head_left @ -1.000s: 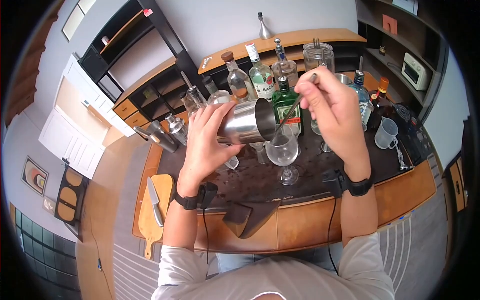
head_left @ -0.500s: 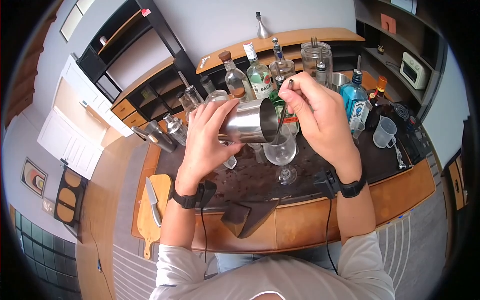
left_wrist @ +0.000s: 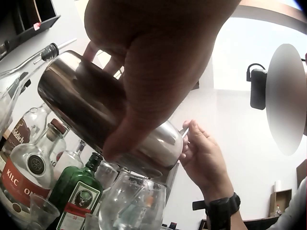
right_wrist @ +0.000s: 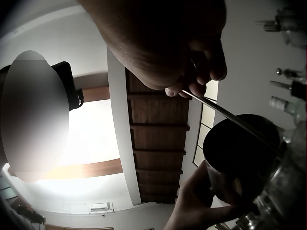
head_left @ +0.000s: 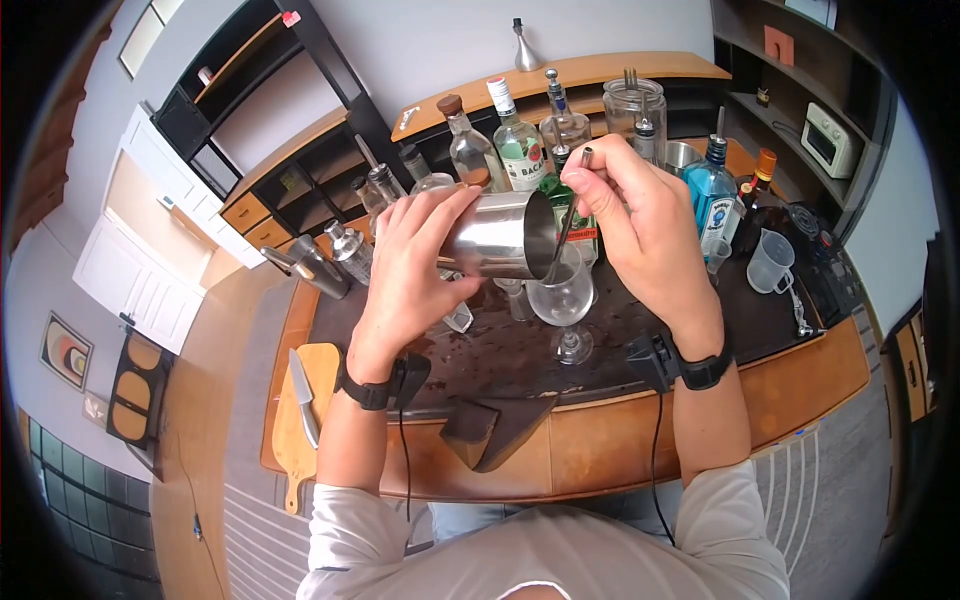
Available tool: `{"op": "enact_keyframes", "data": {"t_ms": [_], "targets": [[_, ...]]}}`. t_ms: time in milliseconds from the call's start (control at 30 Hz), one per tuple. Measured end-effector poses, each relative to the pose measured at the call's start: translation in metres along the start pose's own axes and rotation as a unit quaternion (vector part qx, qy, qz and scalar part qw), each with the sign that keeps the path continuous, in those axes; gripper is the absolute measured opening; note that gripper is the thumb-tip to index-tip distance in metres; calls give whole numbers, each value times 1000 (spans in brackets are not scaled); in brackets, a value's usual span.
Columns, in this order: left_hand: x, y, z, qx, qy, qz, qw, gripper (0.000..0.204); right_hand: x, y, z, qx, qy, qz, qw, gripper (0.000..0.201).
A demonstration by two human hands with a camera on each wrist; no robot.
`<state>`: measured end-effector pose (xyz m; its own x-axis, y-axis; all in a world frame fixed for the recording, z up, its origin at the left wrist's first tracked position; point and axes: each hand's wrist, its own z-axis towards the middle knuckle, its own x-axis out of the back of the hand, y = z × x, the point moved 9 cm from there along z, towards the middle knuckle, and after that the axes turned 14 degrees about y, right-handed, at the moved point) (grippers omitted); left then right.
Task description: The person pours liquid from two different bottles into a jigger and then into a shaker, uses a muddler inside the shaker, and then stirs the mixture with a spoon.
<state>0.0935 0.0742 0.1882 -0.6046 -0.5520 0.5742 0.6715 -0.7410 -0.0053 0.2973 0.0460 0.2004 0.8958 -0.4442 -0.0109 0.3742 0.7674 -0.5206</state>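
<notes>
My left hand (head_left: 412, 275) grips a shiny metal shaker tin (head_left: 490, 235), tipped on its side with the mouth facing right. Just below and beside that mouth stands a stemmed round wine glass (head_left: 562, 302), which appears again in the left wrist view as a clear bowl (left_wrist: 132, 203). Between thumb and fingers my right hand (head_left: 650, 225) pinches a thin metal rod (right_wrist: 225, 113). It slants down past the tin's mouth toward the glass; its lower end is hidden. A green bottle (left_wrist: 79, 191) stands behind the glass.
Several bottles crowd the table's back, among them a blue bottle (head_left: 717, 195) at right. A plastic measuring jug (head_left: 770, 265) is beyond my right hand. At left, a knife (head_left: 303, 395) lies on a wooden board (head_left: 290, 455). A folded dark cloth (head_left: 490, 430) hangs over the front edge.
My right hand has moved left with the rod, which now stands more upright beside the tin's mouth. The left hand keeps the tin tipped in nearly the same place.
</notes>
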Motion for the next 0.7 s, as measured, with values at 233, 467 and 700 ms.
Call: {"op": "enact_keyframes", "data": {"t_ms": [233, 467, 700], "targets": [[-3, -1, 2, -2, -15, -6, 1000, 88, -1, 0, -1, 17, 6, -4, 1000, 17], [0, 2, 4, -25, 6, 5, 1000, 88, 0, 0, -1, 3, 10, 11, 1000, 17], [-3, 3, 5, -33, 8, 9, 999, 85, 1, 0, -1, 9, 14, 11, 1000, 17]]}}
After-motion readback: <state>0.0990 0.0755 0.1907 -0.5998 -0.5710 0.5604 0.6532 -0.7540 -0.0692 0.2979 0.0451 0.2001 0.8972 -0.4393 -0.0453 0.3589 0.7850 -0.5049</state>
